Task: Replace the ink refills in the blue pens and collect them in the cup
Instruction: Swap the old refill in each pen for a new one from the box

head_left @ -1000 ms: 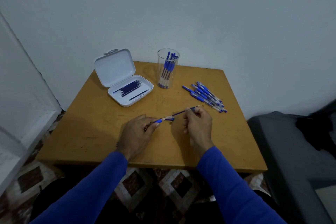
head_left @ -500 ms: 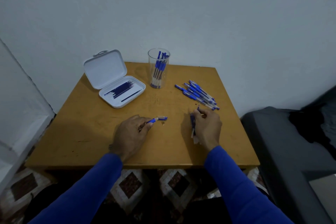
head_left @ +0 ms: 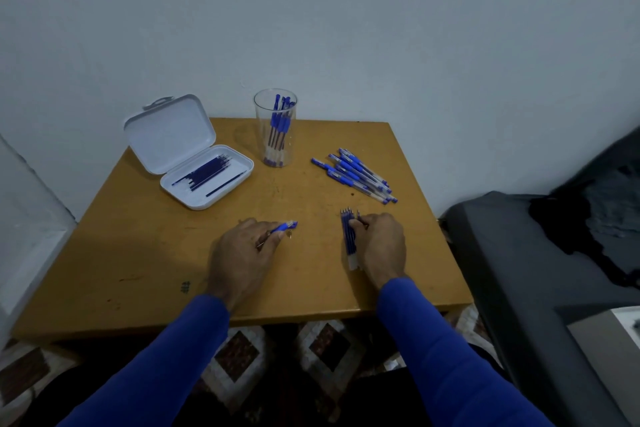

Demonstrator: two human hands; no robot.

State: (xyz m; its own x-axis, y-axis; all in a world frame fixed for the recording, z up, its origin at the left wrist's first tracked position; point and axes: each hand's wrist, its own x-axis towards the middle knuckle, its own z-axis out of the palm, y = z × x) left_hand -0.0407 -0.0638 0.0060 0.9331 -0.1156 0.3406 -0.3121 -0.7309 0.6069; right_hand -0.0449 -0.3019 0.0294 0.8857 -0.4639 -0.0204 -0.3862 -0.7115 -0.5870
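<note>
Left hand: the left hand (head_left: 242, 253) rests knuckles-up on the table (head_left: 138, 246), fingers curled round a pen barrel (head_left: 282, 227) whose blue grip end pokes out toward the right.
Right hand: the right hand (head_left: 379, 246) lies on the table, thumb and fingers pinching a small bunch of used refills (head_left: 349, 239); the tips point away from the person, the pale ends toward the wrist. Whether every refill in the bunch is gripped is hard to tell.
Between the hands: bare wood, the two hands well apart.
Loose pens: a heap of blue pens (head_left: 356, 175) lies beyond the right hand, slanted, clear barrels with blue caps.
Cup: a clear, tall, round cup (head_left: 275, 128) stands near the far edge with several blue pens upright inside.
Case: a white hinged plastic case (head_left: 188, 152) with rounded corners sits far left, lid open, dark fresh refills (head_left: 207, 173) lying in its tray.
Table surface: smooth ochre wood, scuffed and spotted.
Sleeves: both forearms wear blue sleeves (head_left: 450, 357).
</note>
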